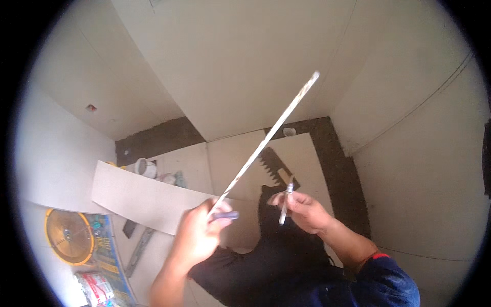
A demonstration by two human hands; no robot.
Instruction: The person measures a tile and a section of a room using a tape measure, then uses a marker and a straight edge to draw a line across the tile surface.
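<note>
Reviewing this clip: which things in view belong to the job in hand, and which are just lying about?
Probably the job, since held:
long white rod, left hand
short dark cylinder, same hand
slim pen-like tool, right hand

Apparently lying about:
notched trowel
long pale strip
yellow-rimmed disc
red-and-white package

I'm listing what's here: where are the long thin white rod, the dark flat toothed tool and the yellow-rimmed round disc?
Long thin white rod (265, 141): head view, middle of its shaft.
Dark flat toothed tool (274, 161): head view, its body.
Yellow-rimmed round disc (68, 235): head view, its hub.
</note>
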